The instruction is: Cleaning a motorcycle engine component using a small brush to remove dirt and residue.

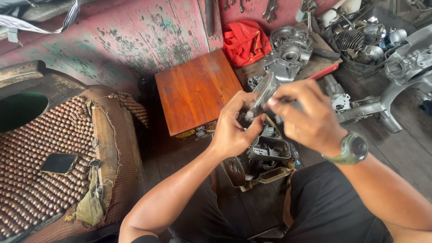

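Left hand (234, 128) grips flat grey metal engine part (263, 94) from below; right hand (306, 114) pinches its upper edge, above dark greasy engine block (270, 150) on the wooden floor (405, 153).

— How many hands at work?
— Two: a left hand (234, 128) and a right hand (306, 117), sharing one flat metal part (263, 94).
— Watches?
— One wristwatch (353, 148), on the right.
— Phones?
— One phone (58, 163), near left, on one beaded seat cover (40, 180).
— Boxes?
— One wooden box (195, 90), centre.
— Cloths?
— One red cloth (245, 41), far.
— Engine casings?
— One grey crankcase half (288, 54) far, one engine block (265, 155) near; the far-right pile I can't count.
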